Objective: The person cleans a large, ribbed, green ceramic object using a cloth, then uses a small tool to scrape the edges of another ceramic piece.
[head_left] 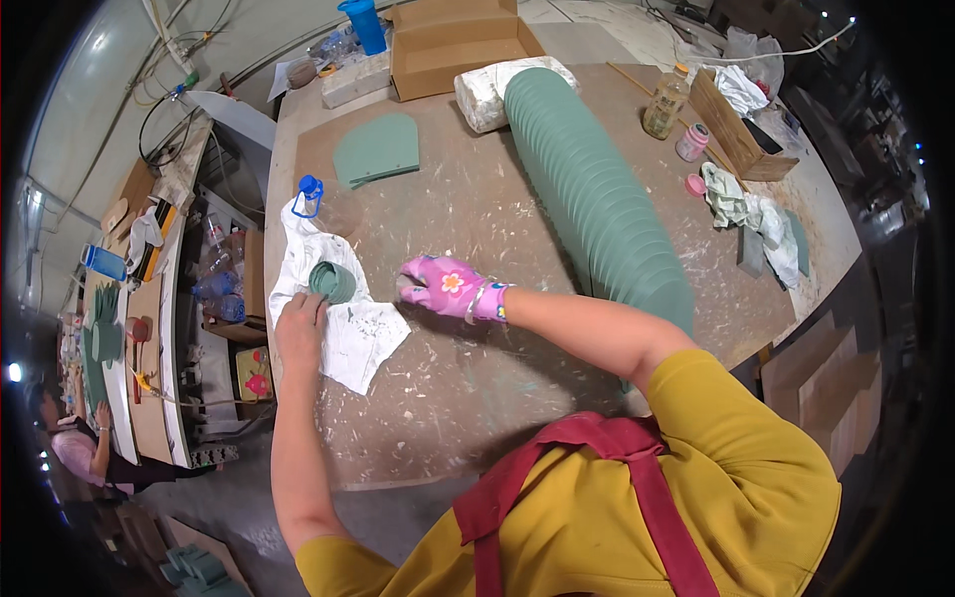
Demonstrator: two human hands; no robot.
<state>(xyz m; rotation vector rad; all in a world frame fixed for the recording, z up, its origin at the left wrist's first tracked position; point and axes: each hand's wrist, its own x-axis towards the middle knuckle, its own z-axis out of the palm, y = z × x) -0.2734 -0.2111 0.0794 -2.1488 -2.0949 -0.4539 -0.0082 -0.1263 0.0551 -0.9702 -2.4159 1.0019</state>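
Observation:
My left hand (300, 324) is bare and rests on a white cloth (364, 345), its fingers stretched out flat beside a small green round container (338, 283). Its fingertips are close to the container's near side; whether they touch it cannot be told. A pink flowered glove covers my right hand (446, 287), which is held over the table just right of the cloth. Those fingers are curled in, and whatever may be inside them is hidden. To the right, a long row of thin green plates (602, 194) leans against a white wrapped block (484, 98).
Green plates with a rounded end (378, 149) lie at the far left, near a blue-capped bottle (308, 196). An open cardboard box (463, 55) stands at the back. A glass bottle (665, 101), pink jar (692, 143) and crumpled cloths (753, 214) are at right. Another person (85, 448) works far left.

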